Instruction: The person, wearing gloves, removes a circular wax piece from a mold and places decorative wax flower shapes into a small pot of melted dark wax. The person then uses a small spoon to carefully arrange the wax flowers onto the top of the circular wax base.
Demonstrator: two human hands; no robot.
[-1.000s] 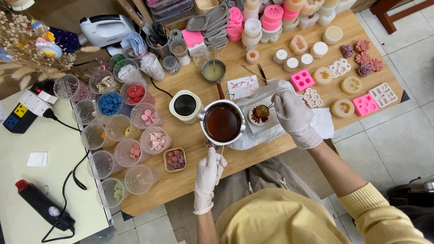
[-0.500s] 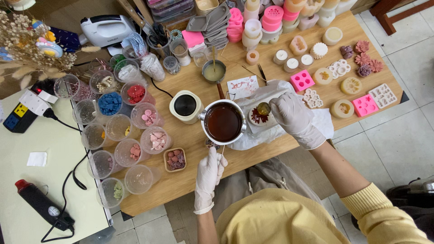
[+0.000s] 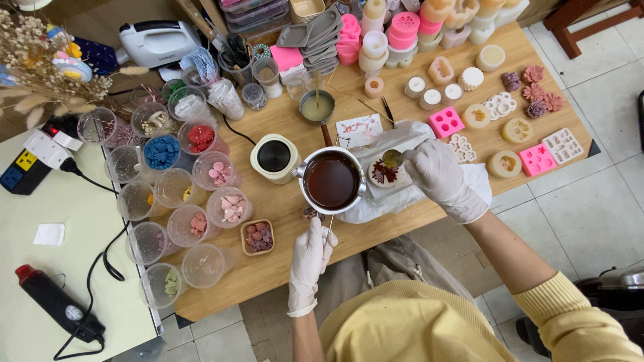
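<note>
A round, shiny metal pouring pot (image 3: 331,179) filled with a smooth, dark reddish-brown liquid sits over the near part of the long wooden worktable (image 3: 282,275). Its thin handle runs from the pot's near rim straight toward the person, so the pot's long axis points away from the body toward the back of the table. The left hand (image 3: 310,258), in a thin, wrinkled white glove, is closed around the end of that handle, with the wrist straight and the forearm rising from the bottom of the view.

Just right of the pot lies a small round pale mould (image 3: 385,173) with dark red petal-like bits inside, resting on crumpled white paper (image 3: 429,194). The right hand (image 3: 439,175), gloved the same way, curls over the mould's far side; its fingers pinch a small spoon-like tool (image 3: 391,159) whose bowl holds yellowish liquid above the mould. The right forearm comes in diagonally from the lower right, in a ribbed yellow knit sleeve (image 3: 570,312).

Just left of the pot stands a squat cream-coloured cylindrical warmer (image 3: 274,157) with a dark round opening. Farther left of the pot cluster clear plastic cups (image 3: 201,221) holding blue, red and pink chips. Beyond the pot is a small metal pan of cloudy yellowish wax (image 3: 316,106). Well to the right of the pot lie bright pink square silicone moulds (image 3: 446,122) and pale round cast pieces.
</note>
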